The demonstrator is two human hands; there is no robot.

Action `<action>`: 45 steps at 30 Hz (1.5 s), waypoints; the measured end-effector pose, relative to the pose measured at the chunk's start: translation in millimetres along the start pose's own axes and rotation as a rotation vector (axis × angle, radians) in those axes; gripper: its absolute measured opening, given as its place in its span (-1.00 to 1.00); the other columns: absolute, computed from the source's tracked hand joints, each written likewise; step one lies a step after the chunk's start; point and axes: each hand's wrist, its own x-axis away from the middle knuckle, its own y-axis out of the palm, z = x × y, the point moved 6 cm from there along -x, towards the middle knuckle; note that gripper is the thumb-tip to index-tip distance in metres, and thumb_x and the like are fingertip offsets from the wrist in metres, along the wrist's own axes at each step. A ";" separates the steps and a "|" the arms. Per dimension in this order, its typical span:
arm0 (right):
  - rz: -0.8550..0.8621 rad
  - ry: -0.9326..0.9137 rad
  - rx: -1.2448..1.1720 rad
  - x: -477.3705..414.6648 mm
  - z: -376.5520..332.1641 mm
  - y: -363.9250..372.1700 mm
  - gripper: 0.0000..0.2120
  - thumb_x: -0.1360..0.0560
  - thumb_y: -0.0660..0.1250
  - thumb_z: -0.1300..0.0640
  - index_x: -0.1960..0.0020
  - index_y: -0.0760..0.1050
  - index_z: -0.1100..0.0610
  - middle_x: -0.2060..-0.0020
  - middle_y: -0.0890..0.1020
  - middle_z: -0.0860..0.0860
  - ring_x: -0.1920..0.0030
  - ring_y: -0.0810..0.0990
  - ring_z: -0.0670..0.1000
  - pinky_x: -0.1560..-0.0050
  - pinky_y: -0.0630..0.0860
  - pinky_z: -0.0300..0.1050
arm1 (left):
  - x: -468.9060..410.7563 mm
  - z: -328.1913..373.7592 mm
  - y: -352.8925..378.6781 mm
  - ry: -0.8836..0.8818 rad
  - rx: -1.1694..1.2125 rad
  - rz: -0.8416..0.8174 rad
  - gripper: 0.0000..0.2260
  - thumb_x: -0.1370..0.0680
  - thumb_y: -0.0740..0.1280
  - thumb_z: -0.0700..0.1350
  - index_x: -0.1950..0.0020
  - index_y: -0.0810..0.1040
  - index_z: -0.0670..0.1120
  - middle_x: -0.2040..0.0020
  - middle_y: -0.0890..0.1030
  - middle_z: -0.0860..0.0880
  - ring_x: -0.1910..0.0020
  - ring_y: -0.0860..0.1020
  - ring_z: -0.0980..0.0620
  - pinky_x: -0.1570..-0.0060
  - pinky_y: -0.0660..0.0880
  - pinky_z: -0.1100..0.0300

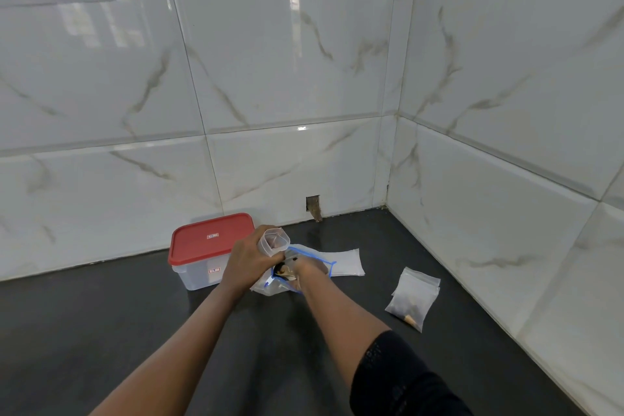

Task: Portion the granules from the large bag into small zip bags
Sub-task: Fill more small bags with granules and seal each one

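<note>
Your left hand [249, 258] grips a small bag [274, 240], fingers curled round its lower part. The bag is upright with its mouth held open and lifted off the counter [135, 321]. Something brownish shows inside it, too blurred to name.

Your right hand [309, 271] is just right of the left and lower, knuckles up, fingers bent down into the mouth of the large bag [317, 256]. A dark and tan patch shows at the fingertips. Can't tell whether the hand grips anything.

The large bag lies on the counter under both hands, clear with a blue zip edge, crumpled. Behind it, touching, is a flat white bag [347, 262] lying toward the wall [287, 94].

A box [199, 275] with a red lid [209, 238], shut, stands left of your hands, close to the wall. Your left wrist overlaps its right side in view.

Filled bags [413, 297] are stacked on the counter, well to the right of your hands, with dark granules inside. A tan bit shows at the bottom edge.

A black sleeve [395, 378] covers your right upper arm.
</note>
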 end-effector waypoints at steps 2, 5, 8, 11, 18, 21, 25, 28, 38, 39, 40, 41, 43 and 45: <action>0.009 0.000 -0.034 -13.5 8.3 1.3 -0.71 -0.58 0.14 0.25 -0.30 0.35 0.19 -0.08 0.48 0.07 0.24 0.52 -0.05 0.40 0.49 -0.20 | 0.2 -1.6 0.2 0.005 -0.004 -0.005 -0.63 -0.32 0.45 -0.05 -0.11 0.55 -0.04 0.08 0.63 0.08 0.11 0.57 0.12 0.19 0.39 0.48; 0.096 0.076 -0.152 -0.6 8.0 -2.9 -0.74 -0.57 0.19 0.30 -0.25 0.40 0.26 -0.08 0.56 0.20 0.23 0.56 0.09 0.64 0.45 -0.21 | 0.9 -3.6 1.7 -0.004 0.007 0.004 -0.59 -0.29 0.40 0.01 -0.11 0.55 -0.04 0.09 0.62 0.09 0.10 0.58 0.09 0.15 0.42 0.42; 0.092 0.118 -0.308 28.4 -0.3 -7.4 -0.76 -0.60 0.12 0.33 -0.25 0.37 0.32 -0.12 0.53 0.27 -0.03 0.58 0.22 0.43 0.54 -0.01 | 0.9 -4.0 4.2 -0.010 -0.006 0.021 -0.58 -0.29 0.39 0.05 -0.11 0.54 -0.05 0.09 0.61 0.08 0.11 0.57 0.09 0.16 0.40 0.42; 0.050 0.114 -0.379 49.7 -6.5 -10.4 -0.76 -0.56 0.15 0.41 -0.21 0.39 0.30 -0.13 0.51 0.30 -0.19 0.53 0.27 -0.01 0.53 0.13 | 1.1 -3.0 6.9 -0.012 -0.015 0.041 -0.59 -0.30 0.39 0.04 -0.11 0.54 -0.05 0.08 0.62 0.07 0.11 0.57 0.07 0.15 0.42 0.38; 0.064 0.050 -0.207 68.5 -12.6 -16.8 -0.70 -0.53 0.20 0.39 -0.26 0.41 0.35 -0.20 0.52 0.26 -0.20 0.54 0.21 -0.07 0.52 -0.04 | 0.7 0.8 14.4 -0.052 -0.040 0.077 -0.66 -0.37 0.48 -0.10 -0.12 0.54 -0.04 0.04 0.63 0.01 0.07 0.57 0.02 0.08 0.47 0.18; 0.078 0.000 -0.173 67.3 -15.2 -25.3 -0.65 -0.53 0.22 0.40 -0.31 0.37 0.32 -0.12 0.51 0.25 -0.12 0.56 0.19 -0.05 0.55 0.00 | 1.5 1.8 15.5 -0.070 -0.044 0.088 -0.66 -0.39 0.47 -0.10 -0.13 0.52 -0.05 0.01 0.63 -0.02 0.07 0.55 0.01 0.08 0.46 0.17; 0.084 -0.108 0.026 49.2 -18.9 -30.7 -0.69 -0.59 0.12 0.31 -0.33 0.35 0.24 -0.15 0.50 0.11 -0.19 0.56 0.16 -0.09 0.59 -0.04 | 2.4 4.6 18.2 -0.063 -0.057 0.077 -0.65 -0.41 0.46 -0.09 -0.15 0.51 -0.10 -0.02 0.62 -0.05 0.07 0.53 0.02 0.09 0.42 0.21; 0.156 -0.144 0.133 40.3 -24.5 -46.3 -0.70 -0.54 0.15 0.41 -0.25 0.41 0.29 -0.17 0.48 0.18 -0.07 0.61 0.22 0.14 0.66 0.06 | 2.8 3.8 18.5 -0.084 -0.054 0.078 -0.65 -0.41 0.45 -0.10 -0.16 0.51 -0.11 -0.03 0.62 -0.06 0.04 0.55 -0.03 0.09 0.43 0.18; 0.160 -0.181 0.284 57.3 -58.2 -104.7 -0.79 -0.52 0.13 0.40 0.05 0.54 0.41 0.25 0.60 0.25 0.46 0.60 0.05 0.39 0.61 -0.19 | 11.1 1.5 20.3 -0.162 0.043 0.023 -0.55 -0.37 0.49 -0.08 -0.22 0.44 -0.05 -0.09 0.56 -0.02 -0.03 0.51 -0.02 0.02 0.47 0.11; 0.149 -0.185 0.298 60.2 -62.7 -108.4 -0.79 -0.52 0.11 0.42 0.09 0.53 0.40 0.31 0.58 0.24 0.46 0.59 0.06 0.43 0.60 -0.20 | 11.4 2.3 20.7 -0.165 0.047 0.017 -0.54 -0.37 0.49 -0.08 -0.22 0.44 -0.05 -0.09 0.56 -0.01 -0.04 0.51 -0.01 0.02 0.45 0.12; 0.137 -0.189 0.319 64.2 -67.3 -111.6 -0.77 -0.51 0.10 0.42 0.14 0.53 0.39 0.33 0.56 0.23 0.46 0.58 0.06 0.45 0.59 -0.20 | 11.8 2.5 20.8 -0.168 0.051 0.015 -0.53 -0.36 0.49 -0.08 -0.22 0.44 -0.04 -0.10 0.55 -0.01 -0.04 0.50 -0.01 0.03 0.43 0.14; 0.123 -0.191 0.339 68.7 -71.8 -114.2 -0.76 -0.52 0.08 0.43 0.18 0.51 0.38 0.34 0.55 0.23 0.45 0.58 0.07 0.43 0.59 -0.20 | 12.2 2.5 20.3 -0.170 0.054 0.016 -0.52 -0.35 0.50 -0.07 -0.22 0.44 -0.04 -0.10 0.55 0.00 -0.04 0.50 0.00 0.04 0.40 0.15; 0.111 -0.205 0.362 76.7 -82.1 -121.6 -0.73 -0.52 0.08 0.43 0.26 0.49 0.36 0.33 0.55 0.24 0.43 0.58 0.07 0.40 0.59 -0.19 | 14.0 1.5 19.4 -0.185 0.062 0.018 -0.48 -0.31 0.50 0.01 -0.21 0.43 -0.01 -0.09 0.54 0.03 -0.04 0.49 0.01 0.03 0.40 0.13; 0.115 -0.232 0.356 85.3 -93.3 -127.4 -0.71 -0.52 0.07 0.45 0.29 0.48 0.36 0.35 0.54 0.25 0.45 0.57 0.06 0.48 0.57 -0.21 | 16.1 -0.8 18.9 -0.205 0.070 0.018 -0.45 -0.24 0.43 0.10 -0.19 0.42 0.05 -0.07 0.54 0.06 -0.04 0.50 0.02 -0.03 0.43 0.06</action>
